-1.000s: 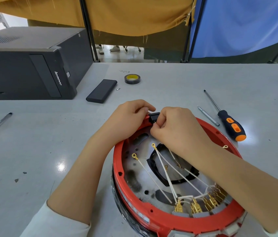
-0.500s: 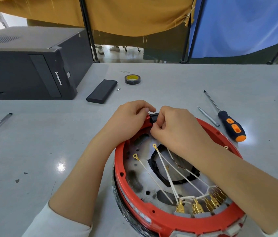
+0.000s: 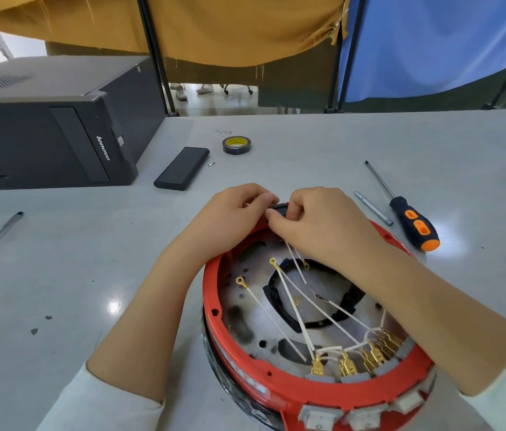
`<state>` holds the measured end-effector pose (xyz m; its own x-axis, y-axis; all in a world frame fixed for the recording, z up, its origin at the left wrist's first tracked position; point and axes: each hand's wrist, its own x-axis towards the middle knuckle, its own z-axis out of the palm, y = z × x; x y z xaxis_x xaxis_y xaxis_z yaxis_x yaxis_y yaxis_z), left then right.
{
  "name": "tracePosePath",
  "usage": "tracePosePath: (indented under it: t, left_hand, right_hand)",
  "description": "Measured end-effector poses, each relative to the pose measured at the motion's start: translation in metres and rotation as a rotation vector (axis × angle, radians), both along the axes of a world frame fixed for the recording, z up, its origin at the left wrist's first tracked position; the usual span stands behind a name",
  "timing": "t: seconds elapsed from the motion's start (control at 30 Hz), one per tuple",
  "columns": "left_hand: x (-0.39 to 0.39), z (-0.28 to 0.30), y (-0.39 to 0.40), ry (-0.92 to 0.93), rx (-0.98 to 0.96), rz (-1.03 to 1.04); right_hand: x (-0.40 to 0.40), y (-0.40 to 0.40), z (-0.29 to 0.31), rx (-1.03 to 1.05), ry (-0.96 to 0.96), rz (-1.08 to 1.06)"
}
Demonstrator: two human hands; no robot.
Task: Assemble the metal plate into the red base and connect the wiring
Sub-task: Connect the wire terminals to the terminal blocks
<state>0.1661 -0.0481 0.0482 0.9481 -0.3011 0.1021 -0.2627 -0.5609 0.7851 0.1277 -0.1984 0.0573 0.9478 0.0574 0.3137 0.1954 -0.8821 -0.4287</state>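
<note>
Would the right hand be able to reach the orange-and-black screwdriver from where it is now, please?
Probably yes. The screwdriver lies on the table just right of the right hand, with nothing between them. But that hand is pinching the small black part at the red base's rim, so it must let go first.

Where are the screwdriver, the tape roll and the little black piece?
screwdriver [image 3: 414, 223], head view, on its black and orange handle.
tape roll [image 3: 236, 145], head view, on its rim.
little black piece [image 3: 280, 209], head view, on its top between both hands.
</note>
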Motion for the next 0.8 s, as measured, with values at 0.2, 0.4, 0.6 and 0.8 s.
tracePosePath:
  t: [0.2, 0.4, 0.6, 0.8]
  left_hand:
    - [-0.005, 0.002, 0.006, 0.217, -0.113, -0.104]
    - [-0.018, 0.003, 0.008, 0.333, -0.263, -0.063]
    - [-0.036, -0.004, 0.016, 0.322, -0.487, 0.292]
    - [-0.060, -0.011, 0.006, 0.329, -0.611, 0.541]
  right_hand:
    - [-0.007, -0.021, 0.013, -0.019, 0.100, 0.001]
    - [-0.032, -0.053, 0.022, 0.013, 0.091, 0.111]
    - [-0.042, -0.088, 0.009, 0.050, 0.193, -0.152]
    - [-0.046, -0.097, 0.012, 0.262, 0.590, -0.199]
